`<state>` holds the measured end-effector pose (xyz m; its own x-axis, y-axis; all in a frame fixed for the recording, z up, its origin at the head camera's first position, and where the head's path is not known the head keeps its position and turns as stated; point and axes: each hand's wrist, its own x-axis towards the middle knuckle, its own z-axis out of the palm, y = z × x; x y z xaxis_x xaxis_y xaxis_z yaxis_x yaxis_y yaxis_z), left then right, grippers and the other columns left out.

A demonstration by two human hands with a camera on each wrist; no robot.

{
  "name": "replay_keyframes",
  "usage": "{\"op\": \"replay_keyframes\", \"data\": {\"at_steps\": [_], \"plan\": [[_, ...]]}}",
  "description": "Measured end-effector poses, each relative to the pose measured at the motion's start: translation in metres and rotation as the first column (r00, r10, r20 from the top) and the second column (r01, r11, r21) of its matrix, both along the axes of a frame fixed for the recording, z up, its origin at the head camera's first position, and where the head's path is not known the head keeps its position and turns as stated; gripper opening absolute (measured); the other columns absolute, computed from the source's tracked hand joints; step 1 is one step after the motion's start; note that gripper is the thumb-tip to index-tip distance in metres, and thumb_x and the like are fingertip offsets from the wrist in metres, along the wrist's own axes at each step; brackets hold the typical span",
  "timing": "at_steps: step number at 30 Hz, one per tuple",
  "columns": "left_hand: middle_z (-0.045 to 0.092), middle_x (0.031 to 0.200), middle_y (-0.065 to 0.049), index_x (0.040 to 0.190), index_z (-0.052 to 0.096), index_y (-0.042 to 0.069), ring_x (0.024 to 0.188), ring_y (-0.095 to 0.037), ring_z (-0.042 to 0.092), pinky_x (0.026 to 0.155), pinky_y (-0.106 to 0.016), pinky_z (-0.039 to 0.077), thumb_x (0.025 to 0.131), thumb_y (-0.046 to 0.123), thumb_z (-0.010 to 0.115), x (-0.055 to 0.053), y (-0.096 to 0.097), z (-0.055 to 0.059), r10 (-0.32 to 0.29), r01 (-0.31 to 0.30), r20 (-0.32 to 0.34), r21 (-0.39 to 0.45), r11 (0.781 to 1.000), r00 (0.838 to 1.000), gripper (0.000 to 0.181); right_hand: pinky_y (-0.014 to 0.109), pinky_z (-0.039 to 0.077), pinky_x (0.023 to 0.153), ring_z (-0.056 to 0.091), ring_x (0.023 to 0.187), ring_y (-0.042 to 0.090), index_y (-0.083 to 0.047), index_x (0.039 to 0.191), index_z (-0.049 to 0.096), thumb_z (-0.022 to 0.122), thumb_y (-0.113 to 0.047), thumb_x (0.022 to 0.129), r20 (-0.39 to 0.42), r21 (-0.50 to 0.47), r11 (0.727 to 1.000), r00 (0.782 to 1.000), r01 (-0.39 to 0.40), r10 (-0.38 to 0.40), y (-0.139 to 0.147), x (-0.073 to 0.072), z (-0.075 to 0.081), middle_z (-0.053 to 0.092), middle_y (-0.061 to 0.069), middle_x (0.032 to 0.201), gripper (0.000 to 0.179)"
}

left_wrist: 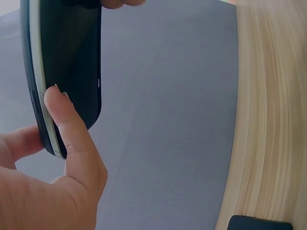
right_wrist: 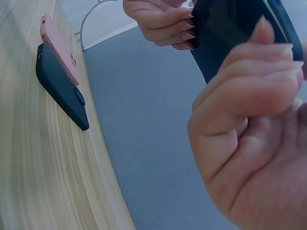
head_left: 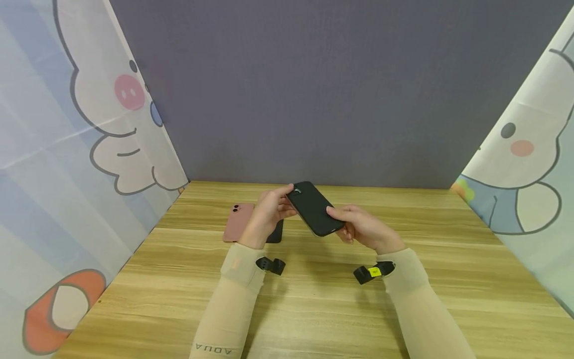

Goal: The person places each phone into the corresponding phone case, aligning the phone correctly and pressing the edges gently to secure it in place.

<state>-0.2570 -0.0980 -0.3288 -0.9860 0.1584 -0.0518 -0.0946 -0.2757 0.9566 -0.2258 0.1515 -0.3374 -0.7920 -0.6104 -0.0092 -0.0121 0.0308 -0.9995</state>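
A phone in a black case (head_left: 315, 209) is up in the air over the table, tilted, its camera corner toward the far left. My left hand (head_left: 269, 212) grips that camera end, thumb on one side and fingers on the other. At the near right end, my right hand (head_left: 365, 228) pinches the lower corner, thumb on the case's back. The left wrist view shows the phone's silver side (left_wrist: 38, 72) bare between the black case edge and the dark front. In the right wrist view the fingers of my right hand (right_wrist: 254, 124) curl against the dark front.
A pink phone (head_left: 237, 222) lies on the wooden table (head_left: 323, 309) at the left. Beside it is a dark phone (right_wrist: 62, 88), mostly hidden by my left hand in the head view. A grey panel (head_left: 305, 99) stands at the back, with cartoon-printed cloths (head_left: 58, 164) at the sides.
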Motion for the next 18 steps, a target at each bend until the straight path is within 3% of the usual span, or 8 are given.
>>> {"op": "replay_keyframes", "data": {"at_steps": [4,10,18], "plan": [[0.064,0.072,-0.007,0.091,0.069,0.006,0.062,-0.019,0.063,0.066,-0.031,0.059,0.100,0.023,0.066,0.0002,0.0003,0.0000,0.030,-0.030,0.004,0.019,0.999,1.000,0.019,0.025,0.037,0.054,0.041,0.050,0.011,-0.016,0.076,0.072,0.051,-0.036,0.108,0.063,-0.026,0.995,0.994,0.096,-0.094,-0.0025,0.0000,0.0010,0.048,-0.003,0.056,0.042],[0.062,0.077,-0.008,0.096,0.067,0.004,0.066,-0.020,0.061,0.071,-0.033,0.061,0.100,0.021,0.065,0.0003,-0.0004,0.0001,0.080,-0.081,0.019,0.045,0.996,0.997,0.018,0.022,0.039,0.052,0.044,0.053,0.009,-0.014,0.087,0.070,0.055,-0.037,0.106,0.157,-0.072,0.971,0.964,0.228,-0.215,-0.0069,0.0000,0.0030,0.054,-0.001,0.065,0.034],[0.062,0.081,-0.009,0.101,0.066,0.001,0.068,-0.021,0.062,0.075,-0.035,0.061,0.101,0.021,0.063,-0.0006,-0.0017,-0.0008,0.095,-0.096,0.024,0.045,0.994,0.995,0.020,0.024,0.039,0.052,0.045,0.055,0.012,-0.014,0.086,0.068,0.055,-0.043,0.105,0.192,-0.039,0.962,0.947,0.270,-0.258,-0.0075,-0.0012,0.0021,0.056,0.001,0.065,0.037]]}}
